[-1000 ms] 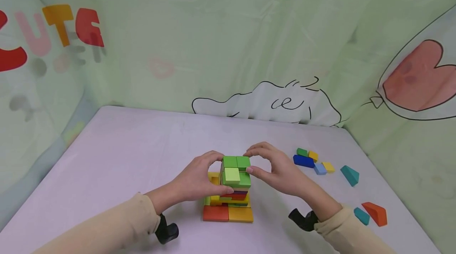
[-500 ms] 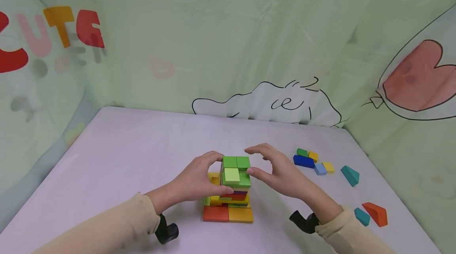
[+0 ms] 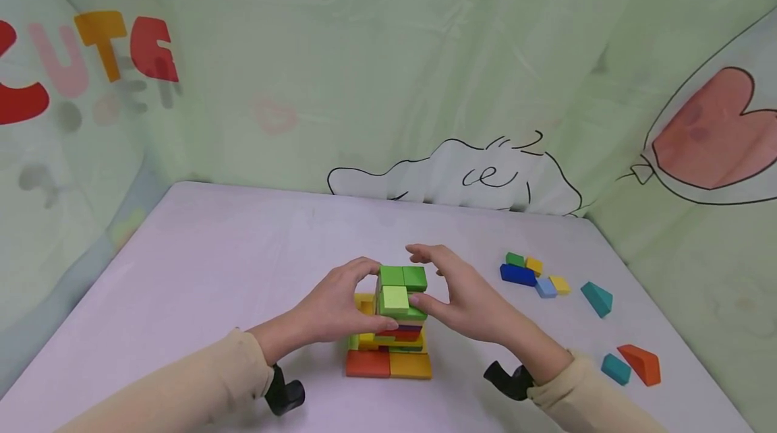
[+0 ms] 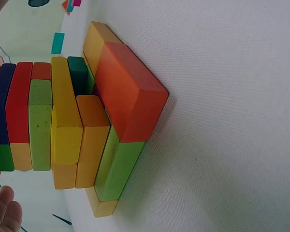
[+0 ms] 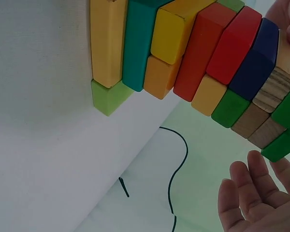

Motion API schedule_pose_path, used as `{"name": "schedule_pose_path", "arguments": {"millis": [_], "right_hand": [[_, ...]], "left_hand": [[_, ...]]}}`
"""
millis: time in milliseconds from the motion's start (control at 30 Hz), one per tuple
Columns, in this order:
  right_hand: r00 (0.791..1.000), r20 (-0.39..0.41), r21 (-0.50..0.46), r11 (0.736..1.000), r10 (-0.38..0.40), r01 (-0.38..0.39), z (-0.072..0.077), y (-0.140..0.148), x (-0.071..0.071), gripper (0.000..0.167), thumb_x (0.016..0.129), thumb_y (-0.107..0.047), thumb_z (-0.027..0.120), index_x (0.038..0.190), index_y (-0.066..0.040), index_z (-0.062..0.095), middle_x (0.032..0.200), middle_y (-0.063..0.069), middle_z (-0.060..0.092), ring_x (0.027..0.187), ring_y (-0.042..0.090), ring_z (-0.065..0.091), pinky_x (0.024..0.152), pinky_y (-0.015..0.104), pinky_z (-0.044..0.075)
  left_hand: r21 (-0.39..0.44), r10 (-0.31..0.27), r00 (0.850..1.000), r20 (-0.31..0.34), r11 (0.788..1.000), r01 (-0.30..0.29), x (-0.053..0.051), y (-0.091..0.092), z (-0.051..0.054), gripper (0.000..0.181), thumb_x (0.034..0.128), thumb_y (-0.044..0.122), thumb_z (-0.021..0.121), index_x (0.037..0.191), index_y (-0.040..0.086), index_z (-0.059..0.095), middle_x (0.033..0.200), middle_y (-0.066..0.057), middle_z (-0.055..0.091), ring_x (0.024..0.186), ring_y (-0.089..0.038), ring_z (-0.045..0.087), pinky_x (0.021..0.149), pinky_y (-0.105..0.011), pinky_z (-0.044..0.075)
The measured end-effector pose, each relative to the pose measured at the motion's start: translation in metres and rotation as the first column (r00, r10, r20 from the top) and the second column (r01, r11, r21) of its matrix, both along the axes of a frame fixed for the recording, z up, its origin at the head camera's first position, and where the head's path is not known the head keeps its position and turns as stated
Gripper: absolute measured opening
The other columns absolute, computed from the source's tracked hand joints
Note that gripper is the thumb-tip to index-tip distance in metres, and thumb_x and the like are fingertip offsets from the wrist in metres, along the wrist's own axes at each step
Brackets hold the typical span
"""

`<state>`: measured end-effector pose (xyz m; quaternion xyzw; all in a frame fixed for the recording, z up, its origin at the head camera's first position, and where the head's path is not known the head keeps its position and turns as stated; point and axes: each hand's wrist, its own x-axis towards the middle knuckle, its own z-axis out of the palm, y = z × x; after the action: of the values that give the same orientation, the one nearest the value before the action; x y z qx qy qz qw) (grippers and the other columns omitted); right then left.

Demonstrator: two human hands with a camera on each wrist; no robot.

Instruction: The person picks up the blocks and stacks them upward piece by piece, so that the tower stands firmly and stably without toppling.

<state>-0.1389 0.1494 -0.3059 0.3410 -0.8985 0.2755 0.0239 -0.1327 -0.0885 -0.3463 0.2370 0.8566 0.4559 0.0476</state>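
A tower of stacked colored wooden blocks (image 3: 408, 333) stands in the middle of the table, with orange and yellow blocks at its foot. Green blocks (image 3: 415, 277) and a light green block (image 3: 395, 299) form its top. My left hand (image 3: 334, 301) holds the tower from the left, thumb across the front and index finger at the rear upper corner. My right hand (image 3: 470, 298) is at the right side; its thumb touches the upper front beside the light green block. The other right fingers (image 5: 258, 188) extend loosely behind the top. Layers of red, navy and yellow blocks (image 4: 65, 111) show in the left wrist view.
On the right of the table lie a blue block (image 3: 518, 275), small green, yellow and light blue blocks, a teal block (image 3: 597, 299), a smaller teal block (image 3: 616, 369) and an orange block (image 3: 641, 365). A printed cloth (image 3: 388, 82) hangs behind the table.
My right hand drew back slightly from the tower, then moved left, bringing its thumb onto the upper front. My left hand and the tower have stayed in place.
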Motion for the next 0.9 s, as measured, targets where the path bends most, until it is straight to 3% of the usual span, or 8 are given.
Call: {"name": "schedule_pose_path", "arguments": {"millis": [700,800,900], "right_hand": [[1.0,0.011,0.0,1.0,-0.013,0.013,0.003,0.008,-0.001,0.058,0.096,-0.02,0.073,0.148,-0.01,0.049,0.138,0.007,0.061,0.128,0.027,0.059,0.099,0.05,0.054],[0.998,-0.028,-0.018,0.998,-0.062,0.062,0.009,0.028,-0.01,0.052,0.098,-0.018,0.069,0.146,-0.008,0.051,0.138,0.011,0.062,0.126,0.029,0.06,0.097,0.05,0.054],[0.987,-0.032,-0.007,0.987,-0.158,0.158,0.013,0.061,-0.032,0.044,0.103,-0.018,0.062,0.143,-0.003,0.053,0.138,0.018,0.062,0.125,0.035,0.06,0.098,0.055,0.054]], "left_hand": [[0.004,0.002,1.0,0.014,1.0,-0.002,0.001,0.002,-0.001,0.063,0.0802,0.034,0.087,0.131,0.01,0.06,0.139,-0.006,0.061,0.134,-0.033,0.054,0.114,-0.061,0.042],[-0.01,0.016,1.0,0.018,1.0,-0.016,0.002,0.002,0.0,0.065,0.0796,0.034,0.088,0.133,0.009,0.059,0.139,-0.006,0.061,0.134,-0.033,0.053,0.114,-0.059,0.043],[-0.023,0.033,0.999,0.015,0.999,-0.032,0.002,0.002,0.001,0.067,0.0791,0.034,0.088,0.133,0.008,0.059,0.138,-0.005,0.061,0.133,-0.032,0.054,0.113,-0.057,0.045]]}}
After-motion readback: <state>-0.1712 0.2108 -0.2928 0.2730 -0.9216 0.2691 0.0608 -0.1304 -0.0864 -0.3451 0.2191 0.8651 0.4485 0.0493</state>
